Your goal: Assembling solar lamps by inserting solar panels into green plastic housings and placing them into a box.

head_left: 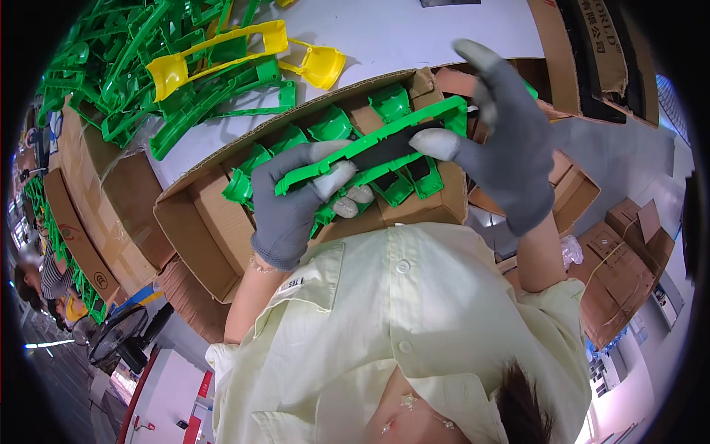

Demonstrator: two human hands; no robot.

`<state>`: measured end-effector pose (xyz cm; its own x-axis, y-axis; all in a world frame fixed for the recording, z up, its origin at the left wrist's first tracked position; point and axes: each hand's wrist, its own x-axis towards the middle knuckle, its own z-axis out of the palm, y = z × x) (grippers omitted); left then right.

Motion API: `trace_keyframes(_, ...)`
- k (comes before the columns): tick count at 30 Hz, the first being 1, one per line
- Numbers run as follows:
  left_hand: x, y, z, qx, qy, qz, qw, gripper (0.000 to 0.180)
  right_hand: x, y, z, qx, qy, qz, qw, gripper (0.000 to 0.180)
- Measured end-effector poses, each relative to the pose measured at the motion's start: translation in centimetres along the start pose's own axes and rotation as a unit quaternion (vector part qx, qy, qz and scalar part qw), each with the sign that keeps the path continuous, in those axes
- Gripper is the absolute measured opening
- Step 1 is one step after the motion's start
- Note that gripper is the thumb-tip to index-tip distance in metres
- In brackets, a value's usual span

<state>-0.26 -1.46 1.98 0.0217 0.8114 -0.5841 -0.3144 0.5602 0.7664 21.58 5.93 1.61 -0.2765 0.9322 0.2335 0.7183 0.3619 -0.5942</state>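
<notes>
Green plastic fills the head view: a long green frame (370, 148) is held level just above the cardboard box (214, 196), gripped at both ends. The left hand (292, 203), in a grey glove, wraps its fingers (333, 177) around the frame's near end; the right hand (506, 144) pinches the far end between thumb and lower fingers, with the forefinger raised clear. Inside the box several green parts (329, 126) already stand packed in a row, with bare cardboard left at its near-left end. Beyond the box, on the white surface (399, 37), a big heap of green pieces (140, 66) and two yellow pieces (222, 52) remains, so much seems left.
</notes>
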Motion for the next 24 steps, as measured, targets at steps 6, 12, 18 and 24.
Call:
trace_keyframes(6, -1.1, -0.8, -1.2, 0.032, -0.01, -0.001, 0.999, 0.022, -1.2, -0.6, 0.6, 0.21, -0.303, 0.17, 0.914, 0.018)
trace_keyframes(12, -3.9, -1.0, -3.1, 0.062, 0.062, -0.013, 0.996, 0.022, -3.7, -2.4, 3.4, 0.183, -0.254, 0.082, 0.946, 0.02)
trace_keyframes(18, -8.0, 1.9, -9.3, 0.19, 0.069, -0.038, 0.979, 0.02, -3.3, -4.1, 5.1, 0.265, -0.342, 0.059, 0.9, 0.045)
trace_keyframes(24, -7.5, 5.5, -16.6, 0.356, 0.112, -0.235, 0.897, 0.021, -0.1, -1.9, 3.2, 0.246, -0.252, 0.176, 0.919, 0.044)
